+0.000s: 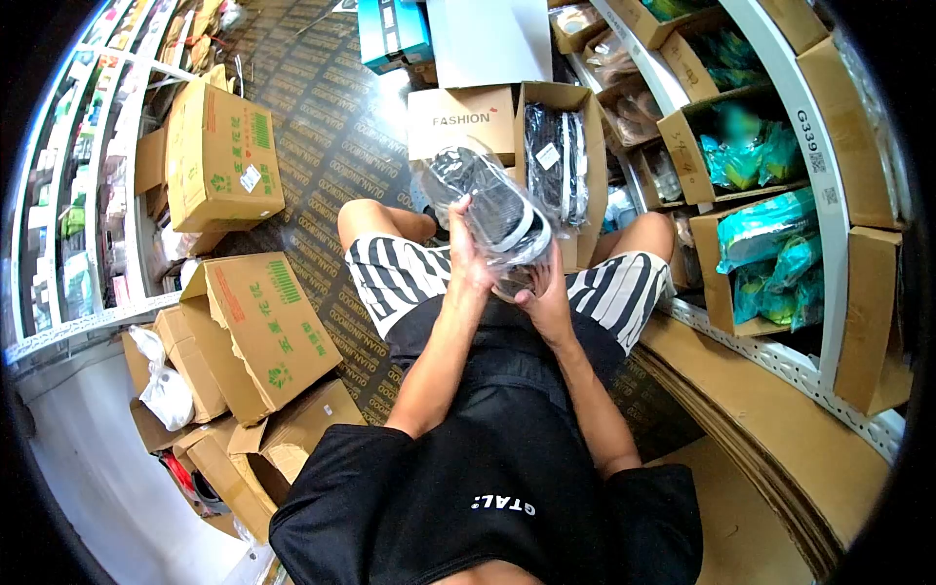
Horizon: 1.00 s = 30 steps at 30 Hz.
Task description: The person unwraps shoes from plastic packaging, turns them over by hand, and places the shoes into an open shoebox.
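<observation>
Both hands hold a pair of black slippers with white edging (492,210), wrapped in a clear plastic bag, above my lap. My left hand (470,252) grips the left side of the bag, thumb on top. At the lower right end, my right hand (546,297) closes around the gathered plastic. Just beyond stands an open cardboard box (589,219) with more bagged black-and-white footwear (556,161) inside. A brown carton face printed FASHION (463,119) adjoins it, partly covered by the bag.
On the right, a white metal shelf (814,175) carries open cartons with teal plastic packages (765,249). Large cartons (229,161) stand at the left beside another stocked shelf. A white box (492,44) and a blue box (393,34) are at the back. Flattened cardboard (780,419) lies lower right.
</observation>
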### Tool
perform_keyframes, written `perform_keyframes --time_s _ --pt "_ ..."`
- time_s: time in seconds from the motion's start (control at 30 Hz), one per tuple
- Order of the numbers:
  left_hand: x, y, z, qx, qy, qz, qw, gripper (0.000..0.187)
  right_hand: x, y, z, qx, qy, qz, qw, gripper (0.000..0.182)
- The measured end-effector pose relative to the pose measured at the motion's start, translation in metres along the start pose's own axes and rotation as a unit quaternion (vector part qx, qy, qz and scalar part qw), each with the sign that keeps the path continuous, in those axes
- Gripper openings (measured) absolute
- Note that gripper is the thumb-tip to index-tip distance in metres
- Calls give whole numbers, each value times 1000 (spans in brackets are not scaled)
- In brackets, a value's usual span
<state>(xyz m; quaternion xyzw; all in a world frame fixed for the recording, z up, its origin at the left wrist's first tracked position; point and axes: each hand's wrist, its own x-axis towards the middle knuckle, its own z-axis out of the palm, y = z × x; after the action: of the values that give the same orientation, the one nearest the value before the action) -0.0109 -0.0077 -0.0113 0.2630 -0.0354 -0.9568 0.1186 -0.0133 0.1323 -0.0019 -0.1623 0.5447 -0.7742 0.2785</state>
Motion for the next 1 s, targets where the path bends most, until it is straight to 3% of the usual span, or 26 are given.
perform_keyframes --time_s 0.07,0.1,0.17,0.2,0.23,0.3,0.37,0.47,0.5,0.57,0.63,0.7,0.73,0.77,0.8,0.87,0.9,0.97,1.0 --pt "1 -9 -2 7 48 0 999 53 -4 14 -3 -71 16 3 997 121" --pt "1 -16 1 17 66 19 997 54 -9 6 11 -15 40 12 999 113" --pt "-1 -28 6 39 84 51 994 57 -2 7 19 -121 150 -10 981 98" --pt "-5 -30 6 45 33 27 998 60 1 9 20 -71 184 3 980 88" --pt "-19 -36 20 67 48 16 996 62 6 12 20 -21 216 15 976 79" --pt "-8 -52 -6 68 -11 20 997 63 20 -5 24 86 290 6 953 56" --pt "-13 -58 2 121 -76 27 989 67 33 -13 10 169 274 -56 945 52" --pt "-13 -56 -24 265 -143 49 952 80 35 -29 -11 185 261 -18 947 54" --pt "-22 -45 -19 327 -230 52 915 83 35 -33 -19 189 256 -3 948 55" --pt "-16 -11 -74 551 -228 -19 803 81 40 -41 -35 142 299 -20 943 53" --pt "-29 24 -57 521 -86 -110 842 92 42 -58 -55 149 270 -31 951 50" --pt "-38 48 -49 238 -57 3 969 96 41 -78 -82 114 222 -7 968 46" --pt "-39 57 -38 150 -160 -43 975 99 42 -78 -90 112 201 -4 973 47" --pt "-43 53 -26 172 -228 -10 958 98 43 -77 -92 111 201 -5 973 47" --pt "-47 54 -26 271 -138 -5 953 96 45 -79 -93 90 183 -9 979 48" --pt "-40 48 -20 375 -79 17 923 91 47 -84 -92 61 141 -18 988 53" --pt "-40 49 -18 367 -155 38 916 95 49 -85 -91 60 142 -22 988 53" --pt "-41 49 -13 467 -128 41 874 95 48 -85 -91 33 120 -6 992 59" --pt "-43 46 -14 465 -125 22 876 88 45 -92 -87 33 124 50 991 58"
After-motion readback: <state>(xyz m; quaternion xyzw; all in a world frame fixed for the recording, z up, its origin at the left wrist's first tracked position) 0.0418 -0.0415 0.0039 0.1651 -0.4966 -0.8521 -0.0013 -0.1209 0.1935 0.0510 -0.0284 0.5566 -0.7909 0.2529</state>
